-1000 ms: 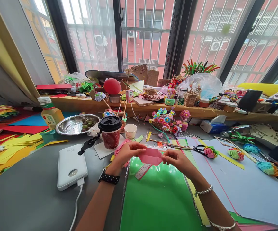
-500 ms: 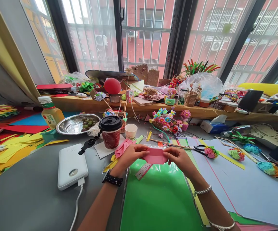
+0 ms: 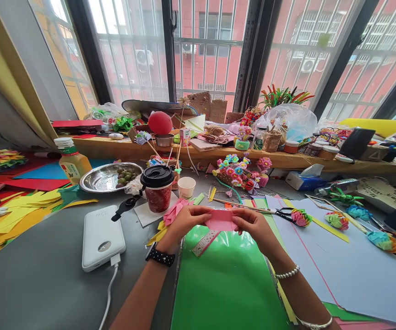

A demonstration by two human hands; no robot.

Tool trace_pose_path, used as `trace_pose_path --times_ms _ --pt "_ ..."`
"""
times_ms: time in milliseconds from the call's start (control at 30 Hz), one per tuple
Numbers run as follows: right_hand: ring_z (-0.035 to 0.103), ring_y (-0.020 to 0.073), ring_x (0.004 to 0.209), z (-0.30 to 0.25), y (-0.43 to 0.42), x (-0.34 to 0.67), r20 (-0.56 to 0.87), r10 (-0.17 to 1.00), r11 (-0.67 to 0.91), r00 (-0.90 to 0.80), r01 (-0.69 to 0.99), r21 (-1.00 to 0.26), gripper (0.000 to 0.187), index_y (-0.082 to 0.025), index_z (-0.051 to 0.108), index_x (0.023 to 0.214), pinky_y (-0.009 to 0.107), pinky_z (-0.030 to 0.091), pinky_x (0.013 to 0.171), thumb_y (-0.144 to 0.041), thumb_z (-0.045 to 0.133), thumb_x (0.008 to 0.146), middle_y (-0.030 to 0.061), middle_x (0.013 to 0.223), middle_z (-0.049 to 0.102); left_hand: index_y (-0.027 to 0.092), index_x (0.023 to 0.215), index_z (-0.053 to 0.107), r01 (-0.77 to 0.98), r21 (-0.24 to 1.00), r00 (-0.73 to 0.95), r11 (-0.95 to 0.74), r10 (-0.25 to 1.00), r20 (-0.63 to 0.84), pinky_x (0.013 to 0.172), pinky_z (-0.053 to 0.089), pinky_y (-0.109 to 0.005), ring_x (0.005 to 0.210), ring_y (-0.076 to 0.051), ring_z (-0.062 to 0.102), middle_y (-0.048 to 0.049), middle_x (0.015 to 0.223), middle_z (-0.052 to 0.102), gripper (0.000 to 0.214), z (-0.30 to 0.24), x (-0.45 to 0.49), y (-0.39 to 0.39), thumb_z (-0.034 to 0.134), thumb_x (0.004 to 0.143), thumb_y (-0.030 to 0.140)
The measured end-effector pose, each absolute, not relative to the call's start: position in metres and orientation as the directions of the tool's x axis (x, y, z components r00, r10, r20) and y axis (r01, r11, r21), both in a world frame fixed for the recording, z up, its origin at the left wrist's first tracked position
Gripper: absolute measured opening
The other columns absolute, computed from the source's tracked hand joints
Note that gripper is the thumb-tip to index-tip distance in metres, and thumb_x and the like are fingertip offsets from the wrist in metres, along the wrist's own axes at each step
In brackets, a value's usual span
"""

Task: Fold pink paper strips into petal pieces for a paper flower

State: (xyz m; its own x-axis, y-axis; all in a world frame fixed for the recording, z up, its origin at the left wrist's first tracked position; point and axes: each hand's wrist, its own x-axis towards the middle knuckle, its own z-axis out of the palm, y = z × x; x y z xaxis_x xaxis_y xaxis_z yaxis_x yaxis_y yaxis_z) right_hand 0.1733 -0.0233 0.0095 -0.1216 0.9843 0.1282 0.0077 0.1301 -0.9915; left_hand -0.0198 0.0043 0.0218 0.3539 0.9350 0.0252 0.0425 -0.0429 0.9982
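Between my two hands a small folded piece of pink paper (image 3: 220,221) is held up above the far end of a bright green sheet (image 3: 228,284). My left hand (image 3: 189,222) pinches its left end between thumb and fingers. On the right end, my right hand (image 3: 252,227) grips it the same way. Below the paper, a short white ruler with a pink edge (image 3: 206,243) lies slanted on the green sheet. A bunch of pink paper strips (image 3: 178,210) rests just beyond my left hand.
Left of my arm lie a white power bank (image 3: 103,238) with a cable, and yellow paper strips (image 3: 19,211). A lidded cup (image 3: 157,195), a paper cup (image 3: 186,187) and a metal plate (image 3: 94,183) stand beyond. Scissors (image 3: 283,212) and paper flowers (image 3: 337,220) lie right.
The pink paper has tipped slightly, showing a flatter face with its top edge a little higher. Both hands keep their hold and have barely shifted.
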Motion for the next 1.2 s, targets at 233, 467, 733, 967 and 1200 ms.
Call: trace_pose_path --times_ms 233,467,733,967,1200 --pt "0.05 0.0079 0.046 0.006 -0.022 0.173 0.162 0.982 0.162 -0.093 -0.009 -0.987 0.02 -0.014 0.064 0.079 0.021 0.041 0.045 -0.028 0.061 0.065 0.0008 0.062 0.059 0.015 0.069 0.069 0.055 0.998 0.28 -0.042 0.96 0.025 0.051 0.042 -0.021 0.054 -0.011 0.052 -0.0037 0.064 0.065 0.019 0.023 -0.013 0.004 0.066 0.055 0.027" --pt "0.05 0.0079 0.048 0.008 -0.023 0.174 0.19 0.978 0.192 -0.087 0.011 -0.981 0.017 -0.017 0.066 0.081 0.021 0.041 0.046 -0.024 0.058 0.067 0.001 0.063 0.061 0.013 0.074 0.068 0.016 1.0 0.357 0.024 0.934 -0.028 0.056 0.042 -0.022 0.06 -0.012 0.053 -0.0042 0.07 0.063 0.024 0.021 -0.014 0.005 0.066 0.057 0.03" --pt "0.049 0.0073 0.047 0.008 -0.024 0.173 0.195 0.974 0.198 -0.118 0.014 -0.98 0.017 -0.018 0.067 0.079 0.021 0.042 0.047 -0.016 0.055 0.066 -0.0002 0.062 0.062 0.01 0.069 0.063 -0.021 0.989 0.403 0.148 0.906 -0.127 0.054 0.041 -0.021 0.054 -0.01 0.049 -0.0009 0.059 0.056 0.032 0.019 -0.007 0.003 0.061 0.061 0.04" --pt "0.051 0.0085 0.051 0.009 -0.025 0.174 0.188 0.973 0.199 -0.131 0.079 -0.977 0.02 -0.017 0.064 0.084 0.021 0.043 0.049 -0.02 0.058 0.066 0.0011 0.069 0.062 0.009 0.08 0.065 0.087 0.994 0.38 0.071 0.92 -0.099 0.055 0.04 -0.019 0.062 -0.011 0.051 -0.0051 0.073 0.061 0.03 0.023 -0.007 0.001 0.062 0.062 0.034" --pt "0.051 0.0094 0.05 0.01 -0.026 0.169 0.187 0.97 0.211 -0.157 0.153 -0.965 0.024 -0.015 0.064 0.08 0.022 0.043 0.047 -0.034 0.055 0.07 0.002 0.067 0.061 0.013 0.088 0.065 0.109 0.994 0.458 -0.024 0.889 -0.029 0.068 0.044 -0.027 0.082 -0.02 0.056 -0.0081 0.089 0.064 0.034 0.019 -0.008 0.002 0.06 0.063 0.035"
